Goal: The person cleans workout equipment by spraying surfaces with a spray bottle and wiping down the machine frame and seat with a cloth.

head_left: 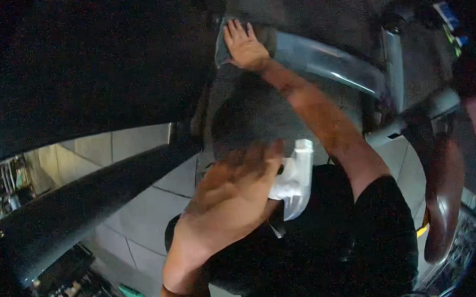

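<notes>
My right hand point(245, 47) lies flat with its fingers spread on the dark surface at the top middle. Beneath its fingers shows the edge of a thin greyish sheet or cloth point(221, 51). A long shiny grey panel point(325, 63) runs to the right from near that wrist. Lower down, my left hand point(239, 180) is smeared by motion in front of my body, so its fingers cannot be made out. Right beside it is a white, angular plastic-looking piece point(304, 172) with a squared end; whether the hand holds it is unclear.
A dark padded-looking bar point(106, 204) crosses the left side above a pale tiled floor point(140, 229). A green object point(134, 295) lies at lower left. At right hangs a shiny brown curved part point(441, 229), and blue-and-white items point(446, 16) sit at upper right.
</notes>
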A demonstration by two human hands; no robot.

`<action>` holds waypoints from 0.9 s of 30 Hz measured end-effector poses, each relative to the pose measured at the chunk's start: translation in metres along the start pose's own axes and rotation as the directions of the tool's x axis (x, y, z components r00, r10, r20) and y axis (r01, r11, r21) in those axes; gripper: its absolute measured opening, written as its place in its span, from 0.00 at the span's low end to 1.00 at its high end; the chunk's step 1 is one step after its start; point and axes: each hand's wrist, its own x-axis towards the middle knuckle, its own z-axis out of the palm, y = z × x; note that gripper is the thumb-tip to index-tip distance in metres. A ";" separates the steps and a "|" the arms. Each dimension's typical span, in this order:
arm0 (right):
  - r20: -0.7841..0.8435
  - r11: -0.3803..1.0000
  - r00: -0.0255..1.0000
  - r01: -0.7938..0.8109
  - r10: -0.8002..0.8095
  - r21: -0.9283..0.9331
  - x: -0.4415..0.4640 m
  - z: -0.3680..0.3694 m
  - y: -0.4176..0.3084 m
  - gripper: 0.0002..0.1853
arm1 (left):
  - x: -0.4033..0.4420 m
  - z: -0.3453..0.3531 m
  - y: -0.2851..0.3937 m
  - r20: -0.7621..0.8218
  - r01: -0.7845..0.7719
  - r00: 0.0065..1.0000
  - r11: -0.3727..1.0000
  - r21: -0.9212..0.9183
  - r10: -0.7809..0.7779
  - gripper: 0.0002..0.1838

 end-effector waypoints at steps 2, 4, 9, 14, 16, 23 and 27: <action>0.011 0.999 1.000 -0.030 0.029 0.045 -0.016 -0.010 0.013 0.56 | -0.001 -0.005 0.007 0.062 0.099 0.993 0.995 -0.031 -0.097 0.36; -0.051 0.975 0.987 -0.140 0.151 0.174 -0.052 -0.016 0.037 0.58 | -0.004 -0.007 0.015 0.059 0.082 0.995 0.997 -0.007 -0.082 0.37; -0.073 0.966 0.964 -0.250 0.254 0.065 -0.160 -0.015 0.115 0.59 | 0.003 -0.009 0.017 0.091 0.070 0.993 0.997 0.029 -0.072 0.44; -0.034 0.850 0.850 -0.522 0.525 0.069 -0.257 -0.019 0.185 0.51 | 0.010 -0.007 0.022 0.119 0.030 0.992 0.998 0.053 -0.036 0.45; -0.034 0.780 0.780 -0.623 0.625 0.056 -0.279 -0.014 0.191 0.47 | 0.009 -0.004 0.018 0.075 0.062 0.995 0.997 -0.035 -0.059 0.39; -0.129 0.769 0.766 -0.593 0.630 0.237 -0.344 -0.018 0.162 0.40 | 0.013 0.020 0.034 -0.061 -0.004 0.998 1.000 0.021 0.005 0.33; 0.217 0.090 0.516 -0.507 0.829 0.857 -0.372 -0.040 0.133 0.32 | 0.020 0.024 0.032 -0.075 0.011 0.997 1.000 0.001 -0.011 0.33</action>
